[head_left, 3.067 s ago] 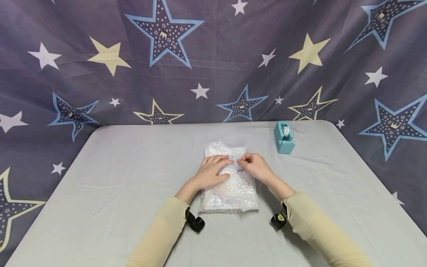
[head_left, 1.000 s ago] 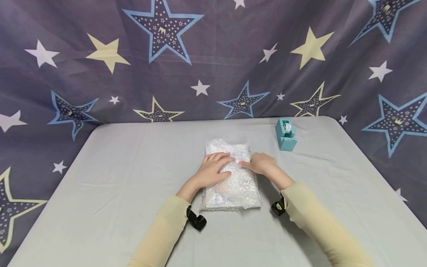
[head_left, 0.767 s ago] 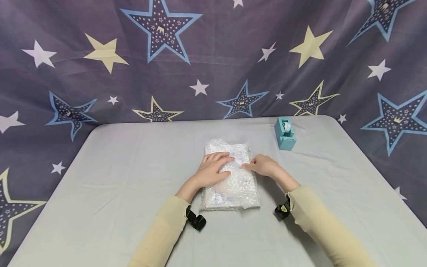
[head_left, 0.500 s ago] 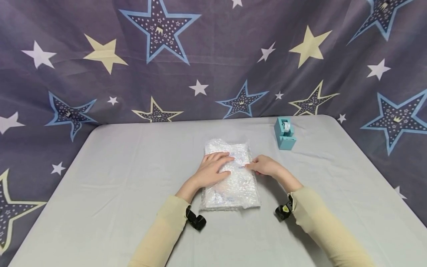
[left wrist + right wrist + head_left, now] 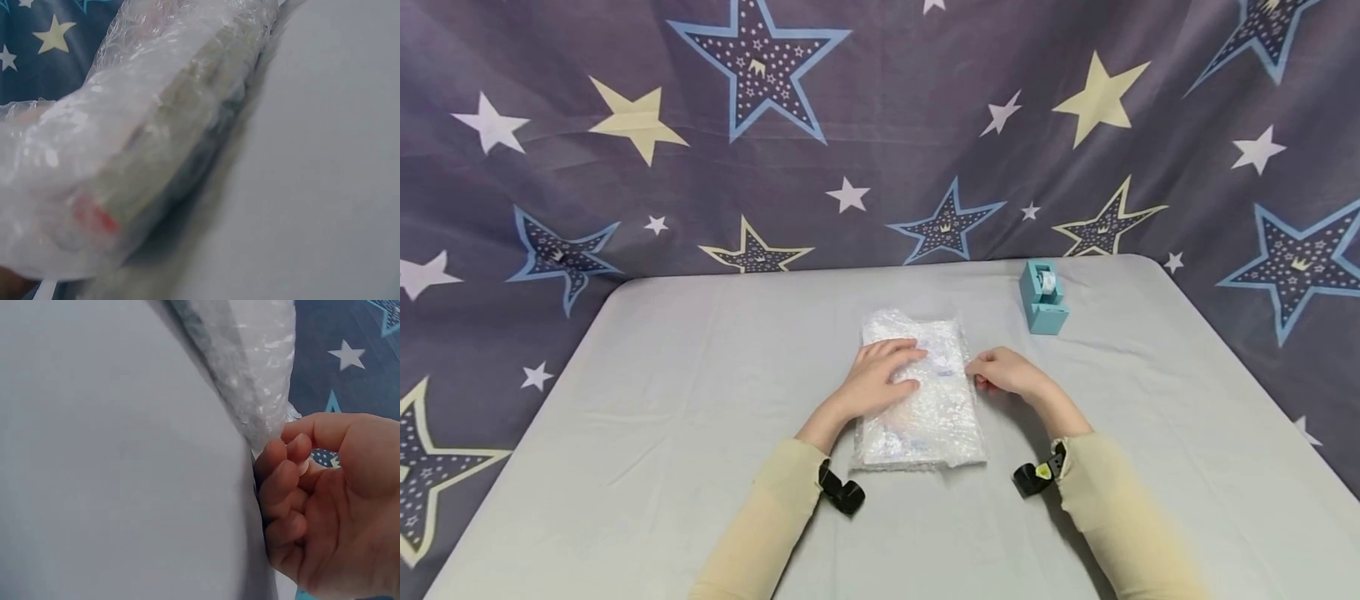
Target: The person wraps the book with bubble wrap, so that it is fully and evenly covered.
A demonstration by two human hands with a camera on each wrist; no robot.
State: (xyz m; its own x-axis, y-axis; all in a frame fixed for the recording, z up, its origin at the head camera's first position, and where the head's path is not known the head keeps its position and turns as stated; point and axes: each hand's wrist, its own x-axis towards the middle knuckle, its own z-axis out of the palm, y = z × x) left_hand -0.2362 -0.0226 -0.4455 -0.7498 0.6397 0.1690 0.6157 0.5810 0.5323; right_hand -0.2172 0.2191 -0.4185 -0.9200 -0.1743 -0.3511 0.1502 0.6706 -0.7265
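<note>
A flat rectangular package in clear bubble wrap (image 5: 936, 417) lies on the grey-covered table, with faint blue print showing on top. My left hand (image 5: 880, 383) rests on its left half, fingers spread. At the package's right edge, my right hand (image 5: 1003, 371) has its fingers curled and its thumb and index finger meeting at the wrap. The right wrist view shows the thumb and fingers of my right hand (image 5: 325, 506) at the edge of the bubble wrap (image 5: 259, 369). In the left wrist view the wrapped package (image 5: 169, 137) shows a red patch inside; most of my left hand is hidden there.
A teal tape dispenser (image 5: 1045, 300) with a roll of tape stands at the back right of the table (image 5: 700, 400). Behind the table hangs a dark curtain (image 5: 880, 125) printed with stars. Each wrist carries a small black camera.
My right hand has slid rightward from the top of the package to its right edge. My left hand has stayed resting on the package, which lies where it was.
</note>
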